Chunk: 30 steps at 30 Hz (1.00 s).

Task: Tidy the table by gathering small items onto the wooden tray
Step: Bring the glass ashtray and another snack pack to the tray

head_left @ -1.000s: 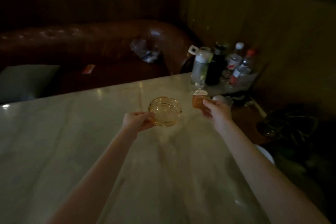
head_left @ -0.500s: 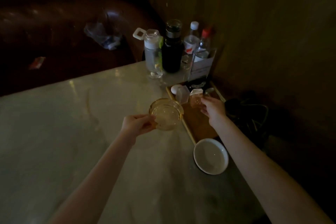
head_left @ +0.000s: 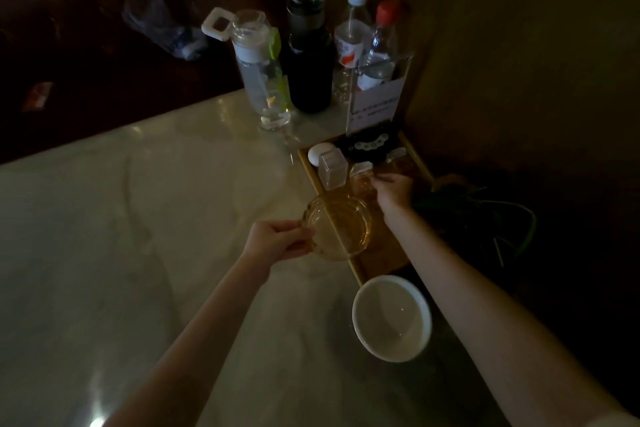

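Note:
A wooden tray (head_left: 384,253) lies at the table's right edge. My left hand (head_left: 277,241) grips the rim of an amber glass ashtray (head_left: 337,225), which hangs over the tray's left border. My right hand (head_left: 393,192) holds a small orange box with a white lid (head_left: 362,177) low over the tray's middle. On the tray's far end sit a clear plastic box (head_left: 332,170), a white egg-shaped item (head_left: 320,152) and a dark item with pale beads (head_left: 370,146).
A white bowl (head_left: 391,317) stands on the pale marble table (head_left: 138,236) just in front of the tray. Several bottles (head_left: 308,52) and a sign holder (head_left: 377,104) crowd the far corner. A brown sofa lies behind; green leaves (head_left: 485,218) sit right of the tray.
Both hands have moved right to the tray: the ashtray now overlaps its left border and the orange box is down beside the clear box. The view has swung right and down.

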Each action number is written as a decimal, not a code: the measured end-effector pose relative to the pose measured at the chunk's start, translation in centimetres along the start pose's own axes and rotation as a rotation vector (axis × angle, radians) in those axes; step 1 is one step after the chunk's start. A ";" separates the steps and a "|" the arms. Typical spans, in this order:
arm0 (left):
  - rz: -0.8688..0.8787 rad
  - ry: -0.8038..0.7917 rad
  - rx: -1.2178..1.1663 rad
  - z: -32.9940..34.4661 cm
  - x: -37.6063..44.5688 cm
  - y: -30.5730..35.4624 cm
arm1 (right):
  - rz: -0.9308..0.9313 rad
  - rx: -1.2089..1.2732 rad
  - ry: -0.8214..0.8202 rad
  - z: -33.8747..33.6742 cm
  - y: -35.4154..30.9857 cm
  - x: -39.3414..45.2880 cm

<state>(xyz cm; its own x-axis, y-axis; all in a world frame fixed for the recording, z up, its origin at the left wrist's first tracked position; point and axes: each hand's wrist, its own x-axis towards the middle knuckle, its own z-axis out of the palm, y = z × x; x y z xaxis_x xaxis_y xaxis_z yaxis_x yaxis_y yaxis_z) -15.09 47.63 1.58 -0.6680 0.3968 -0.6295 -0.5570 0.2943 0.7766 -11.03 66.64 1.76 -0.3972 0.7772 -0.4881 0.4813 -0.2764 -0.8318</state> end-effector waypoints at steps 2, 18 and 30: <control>0.003 -0.013 0.030 0.2 0.5 -0.1 | 0.002 -0.026 -0.003 0.4 0.0 0.9; -0.007 -0.053 0.081 0.6 2.0 -0.5 | -0.285 -0.386 0.030 1.0 1.1 3.4; -0.021 -0.077 0.133 0.8 2.2 -0.4 | -0.321 -0.260 -0.001 -0.1 0.8 2.1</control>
<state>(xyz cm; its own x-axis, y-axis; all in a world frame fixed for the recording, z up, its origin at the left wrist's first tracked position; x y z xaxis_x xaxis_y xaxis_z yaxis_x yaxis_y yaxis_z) -15.95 49.13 -0.11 -0.6141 0.4535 -0.6460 -0.4970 0.4136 0.7628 -11.39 68.11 0.06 -0.5604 0.7998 -0.2150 0.5140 0.1323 -0.8475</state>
